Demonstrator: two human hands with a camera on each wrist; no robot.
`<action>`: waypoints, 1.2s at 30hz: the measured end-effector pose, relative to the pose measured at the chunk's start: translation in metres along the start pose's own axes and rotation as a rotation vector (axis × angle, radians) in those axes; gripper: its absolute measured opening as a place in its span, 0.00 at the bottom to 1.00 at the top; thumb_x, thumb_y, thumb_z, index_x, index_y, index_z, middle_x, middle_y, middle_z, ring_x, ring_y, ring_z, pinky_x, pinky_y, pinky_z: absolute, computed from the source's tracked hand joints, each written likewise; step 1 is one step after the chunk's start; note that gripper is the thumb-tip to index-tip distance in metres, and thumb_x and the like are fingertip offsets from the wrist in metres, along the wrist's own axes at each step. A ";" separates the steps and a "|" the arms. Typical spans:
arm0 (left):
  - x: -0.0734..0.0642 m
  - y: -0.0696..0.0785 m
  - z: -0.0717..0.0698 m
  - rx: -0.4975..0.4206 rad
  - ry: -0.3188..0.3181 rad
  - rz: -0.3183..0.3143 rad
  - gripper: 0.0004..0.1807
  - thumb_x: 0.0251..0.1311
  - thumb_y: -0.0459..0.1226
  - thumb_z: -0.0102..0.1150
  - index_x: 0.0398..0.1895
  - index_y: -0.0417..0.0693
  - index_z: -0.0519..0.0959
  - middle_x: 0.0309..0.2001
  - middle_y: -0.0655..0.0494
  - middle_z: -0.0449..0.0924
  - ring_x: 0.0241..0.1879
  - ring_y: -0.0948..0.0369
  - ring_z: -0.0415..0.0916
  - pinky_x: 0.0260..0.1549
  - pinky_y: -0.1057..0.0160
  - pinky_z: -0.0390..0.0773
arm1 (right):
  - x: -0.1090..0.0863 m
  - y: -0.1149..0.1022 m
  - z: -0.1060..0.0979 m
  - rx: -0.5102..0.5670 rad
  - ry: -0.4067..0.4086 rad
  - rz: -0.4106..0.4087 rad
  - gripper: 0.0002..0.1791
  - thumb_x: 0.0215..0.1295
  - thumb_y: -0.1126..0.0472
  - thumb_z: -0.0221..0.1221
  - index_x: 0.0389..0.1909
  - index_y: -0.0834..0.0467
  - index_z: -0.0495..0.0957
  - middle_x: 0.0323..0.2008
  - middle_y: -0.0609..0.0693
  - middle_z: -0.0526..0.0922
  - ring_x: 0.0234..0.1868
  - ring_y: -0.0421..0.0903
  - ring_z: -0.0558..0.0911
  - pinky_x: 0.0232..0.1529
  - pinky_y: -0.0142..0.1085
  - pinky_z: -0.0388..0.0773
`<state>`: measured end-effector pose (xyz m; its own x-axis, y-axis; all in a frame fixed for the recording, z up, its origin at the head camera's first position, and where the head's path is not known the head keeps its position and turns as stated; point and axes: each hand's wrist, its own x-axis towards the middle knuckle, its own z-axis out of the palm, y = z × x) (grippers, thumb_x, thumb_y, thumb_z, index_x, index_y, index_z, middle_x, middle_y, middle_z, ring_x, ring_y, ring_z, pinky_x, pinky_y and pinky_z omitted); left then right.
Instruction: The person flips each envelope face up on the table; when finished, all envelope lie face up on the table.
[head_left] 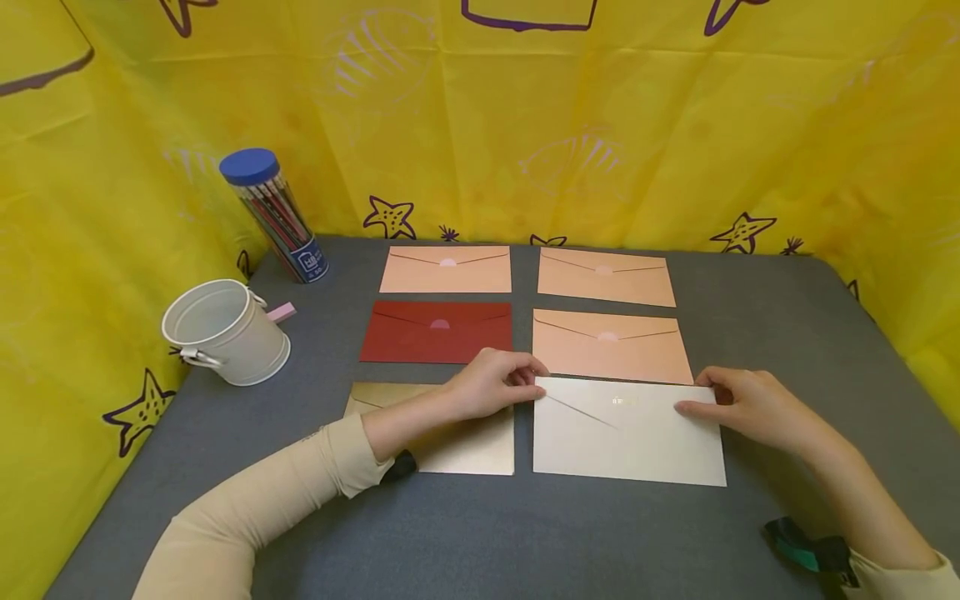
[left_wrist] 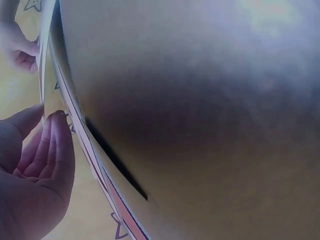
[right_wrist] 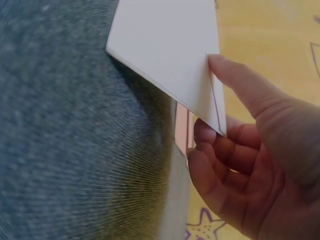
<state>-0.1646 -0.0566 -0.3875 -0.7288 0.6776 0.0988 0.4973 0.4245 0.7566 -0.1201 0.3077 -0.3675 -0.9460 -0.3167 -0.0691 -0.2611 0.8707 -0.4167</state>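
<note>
A white envelope (head_left: 622, 442) lies at the front right of the envelope layout, its top edge raised off the table. My left hand (head_left: 491, 383) pinches its upper left corner between thumb and fingers. At the upper right corner my right hand (head_left: 750, 408) does the same, the thumb on the front face, as the right wrist view shows with the envelope (right_wrist: 165, 45) tilted. Under my left forearm lies a gold envelope (head_left: 472, 442), partly hidden. Behind the white one is a peach envelope (head_left: 607, 354); a red envelope (head_left: 427, 342) lies behind the gold one.
Two more peach envelopes (head_left: 450, 273) lie in the back row. On the left stand a white metal bucket (head_left: 247, 342) with a pink piece beside it and a leaning blue-lidded tube of pencils (head_left: 277, 217). A yellow patterned cloth (head_left: 480, 125) borders the grey table (head_left: 480, 533).
</note>
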 end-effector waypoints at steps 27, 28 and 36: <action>-0.002 -0.004 0.006 0.176 -0.065 0.078 0.10 0.60 0.34 0.66 0.43 0.40 0.82 0.32 0.55 0.78 0.32 0.63 0.74 0.34 0.72 0.74 | 0.003 -0.004 0.015 0.046 -0.081 0.053 0.28 0.52 0.40 0.70 0.37 0.58 0.73 0.22 0.46 0.65 0.24 0.43 0.67 0.22 0.34 0.60; -0.002 -0.005 0.006 0.176 -0.064 0.080 0.10 0.60 0.34 0.66 0.43 0.40 0.82 0.32 0.55 0.78 0.32 0.63 0.74 0.34 0.72 0.74 | 0.003 -0.004 0.015 0.049 -0.080 0.054 0.28 0.52 0.40 0.70 0.38 0.58 0.73 0.22 0.46 0.65 0.25 0.43 0.67 0.23 0.34 0.60; -0.003 -0.006 0.007 0.177 -0.072 0.089 0.10 0.60 0.34 0.66 0.44 0.39 0.81 0.34 0.53 0.77 0.33 0.61 0.74 0.34 0.72 0.74 | 0.002 -0.005 0.016 0.047 -0.081 0.062 0.30 0.53 0.41 0.70 0.42 0.62 0.73 0.23 0.47 0.67 0.26 0.44 0.68 0.23 0.34 0.62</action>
<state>-0.1627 -0.0571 -0.3969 -0.6460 0.7555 0.1085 0.6375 0.4559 0.6210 -0.1178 0.2966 -0.3804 -0.9410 -0.2938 -0.1679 -0.1916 0.8715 -0.4515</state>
